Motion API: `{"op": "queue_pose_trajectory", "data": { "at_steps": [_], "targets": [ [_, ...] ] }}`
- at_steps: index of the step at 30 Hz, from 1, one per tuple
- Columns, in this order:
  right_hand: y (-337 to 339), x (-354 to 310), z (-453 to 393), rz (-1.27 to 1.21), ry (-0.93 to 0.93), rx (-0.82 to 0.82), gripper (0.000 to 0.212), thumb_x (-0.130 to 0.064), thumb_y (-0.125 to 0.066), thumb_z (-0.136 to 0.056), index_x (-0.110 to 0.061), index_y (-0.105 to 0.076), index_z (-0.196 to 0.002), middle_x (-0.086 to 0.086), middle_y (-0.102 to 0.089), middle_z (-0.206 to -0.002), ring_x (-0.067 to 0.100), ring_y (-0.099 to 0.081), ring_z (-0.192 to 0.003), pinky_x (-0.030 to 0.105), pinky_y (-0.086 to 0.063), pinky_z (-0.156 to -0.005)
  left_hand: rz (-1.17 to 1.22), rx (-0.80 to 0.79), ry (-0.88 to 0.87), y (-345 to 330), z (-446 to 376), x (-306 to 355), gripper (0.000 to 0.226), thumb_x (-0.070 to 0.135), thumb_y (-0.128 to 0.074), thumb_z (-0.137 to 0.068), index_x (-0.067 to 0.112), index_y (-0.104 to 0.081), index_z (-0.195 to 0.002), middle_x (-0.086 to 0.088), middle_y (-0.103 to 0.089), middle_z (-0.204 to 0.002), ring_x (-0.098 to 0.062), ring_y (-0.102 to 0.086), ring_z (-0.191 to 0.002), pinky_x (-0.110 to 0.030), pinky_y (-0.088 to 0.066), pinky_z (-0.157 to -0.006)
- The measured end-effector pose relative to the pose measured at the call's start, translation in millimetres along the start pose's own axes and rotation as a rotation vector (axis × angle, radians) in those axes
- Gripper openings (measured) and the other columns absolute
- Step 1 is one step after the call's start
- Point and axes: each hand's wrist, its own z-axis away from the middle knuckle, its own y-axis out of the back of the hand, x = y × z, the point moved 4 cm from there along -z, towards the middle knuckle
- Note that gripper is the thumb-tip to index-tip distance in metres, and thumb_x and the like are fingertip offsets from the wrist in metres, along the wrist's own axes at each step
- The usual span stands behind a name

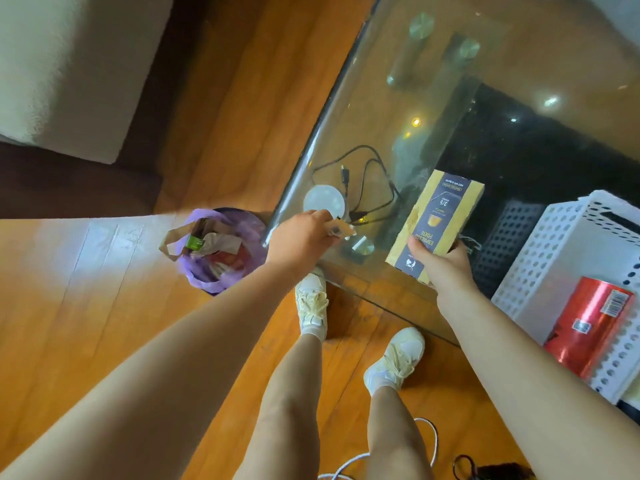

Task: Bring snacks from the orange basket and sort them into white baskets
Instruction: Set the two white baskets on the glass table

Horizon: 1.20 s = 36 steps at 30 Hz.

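Head view | right hand (pixel 441 268) fingers gripping yellow-and-grey cardboard espresso box (pixel 437 225) at centre right | left hand (pixel 300 237) fingers pinching small torn cardboard scrap (pixel 341 230) over glass bench (pixel 398 81) | white perforated plastic basket (pixel 554 258) holding red foil packet (pixel 588 327), lower right

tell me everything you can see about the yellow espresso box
The espresso box is a long, flat-sided carton, apparently cardboard, yellow at the edges with a dark panel down its face. The print reads "ESPRESSO FORTE" and "3/5", and shows a small gold capsule. The right hand grips its near end, thumb on the printed face. The box is held above the glass table, pointing away from the person, left of the white basket. It looks closed, with some scuffing along one long edge.
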Motion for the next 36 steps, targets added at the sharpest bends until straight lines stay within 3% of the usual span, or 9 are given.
{"op": "queue_pose_trajectory", "data": {
  "at_steps": [4, 9, 13, 15, 20, 23, 26, 29, 36],
  "targets": [
    [-37, -3, 27, 0.104, 0.099, -0.223, 0.049, -0.017, -0.072, -0.078, -0.028, -0.035, -0.109, -0.015, -0.055, -0.09, -0.002, -0.052, -0.079, 0.019, -0.039, -0.062, 0.535, 0.079, 0.336, 1, 47, -57, 0.014, 0.022, -0.064, -0.083, 0.015, -0.055, -0.09, -0.002, -0.066, -0.087, -0.025, -0.063, -0.082, -0.04, -0.051, -0.07],
    [-100, 13, 66, 0.394, 0.183, -0.604, 0.065, -0.003, -0.067, -0.077, -0.034, -0.028, -0.119, -0.022, -0.053, -0.096, -0.014, -0.058, -0.078, -0.001, -0.041, -0.051, 0.859, 0.113, 0.723, -14, 88, -145, 0.028, -0.001, -0.052, -0.082, 0.007, -0.052, -0.108, -0.01, -0.059, -0.095, -0.026, -0.057, -0.085, -0.034, -0.05, -0.066],
    [-151, 32, 92, 0.484, 0.145, -0.753, 0.069, -0.011, -0.071, -0.077, -0.031, -0.031, -0.129, -0.012, -0.054, -0.118, 0.003, -0.054, -0.105, 0.022, -0.051, -0.083, 0.884, 0.167, 0.891, -24, 104, -194, 0.025, 0.004, -0.059, -0.081, 0.005, -0.056, -0.106, -0.018, -0.064, -0.104, -0.031, -0.063, -0.087, -0.039, -0.056, -0.072],
    [-173, 38, 100, 0.473, 0.115, -0.771, 0.063, -0.013, -0.071, -0.078, -0.032, -0.034, -0.125, -0.006, -0.055, -0.119, 0.006, -0.056, -0.103, 0.028, -0.051, -0.087, 0.906, 0.186, 0.925, -25, 106, -207, 0.019, 0.005, -0.06, -0.082, 0.008, -0.056, -0.1, -0.019, -0.064, -0.104, -0.033, -0.065, -0.085, -0.047, -0.057, -0.076],
    [-216, 46, 102, 0.563, 0.143, -0.721, 0.059, -0.028, -0.07, -0.079, -0.029, -0.037, -0.129, -0.013, -0.058, -0.11, 0.008, -0.057, -0.104, 0.016, -0.045, -0.072, 0.844, 0.185, 0.949, -23, 100, -231, 0.023, 0.003, -0.054, -0.083, 0.006, -0.056, -0.106, -0.02, -0.064, -0.109, -0.037, -0.064, -0.095, -0.048, -0.055, -0.081],
    [-232, 46, 96, 0.7, 0.149, -0.694, 0.091, -0.039, -0.068, -0.08, -0.022, -0.01, -0.148, -0.001, -0.045, -0.139, 0.019, -0.047, -0.124, 0.026, -0.041, -0.089, 0.808, 0.138, 0.898, -19, 94, -233, 0.033, 0.009, -0.055, -0.085, 0.007, -0.053, -0.119, -0.012, -0.061, -0.111, -0.032, -0.06, -0.098, -0.042, -0.054, -0.083],
    [-236, 42, 90, 0.718, 0.073, -0.687, 0.098, -0.043, -0.064, -0.081, -0.021, 0.003, -0.149, 0.007, -0.03, -0.152, 0.027, -0.036, -0.135, 0.04, -0.036, -0.107, 0.798, 0.081, 0.837, -16, 92, -231, 0.033, 0.012, -0.058, -0.086, 0.019, -0.051, -0.117, -0.001, -0.056, -0.104, -0.027, -0.051, -0.098, -0.029, -0.042, -0.068],
    [-225, 34, 93, 0.714, 0.056, -0.7, 0.084, -0.038, -0.062, -0.085, -0.022, -0.009, -0.149, 0.008, -0.031, -0.151, 0.026, -0.038, -0.134, 0.046, -0.038, -0.107, 0.794, 0.057, 0.839, -11, 98, -231, 0.056, 0.013, -0.057, -0.087, 0.013, -0.036, -0.139, -0.008, -0.049, -0.135, -0.022, -0.05, -0.11, -0.026, -0.035, -0.075],
    [-153, -1, 111, 0.557, 0.06, -0.665, 0.042, -0.019, -0.054, -0.091, -0.018, -0.046, -0.133, -0.002, -0.061, -0.104, 0.01, -0.059, -0.092, 0.018, -0.046, -0.07, 0.879, 0.008, 0.745, 19, 111, -186, 0.04, 0.013, -0.052, -0.091, 0.012, -0.048, -0.13, -0.01, -0.055, -0.13, -0.026, -0.055, -0.112, -0.037, -0.047, -0.091]
  ]
}}
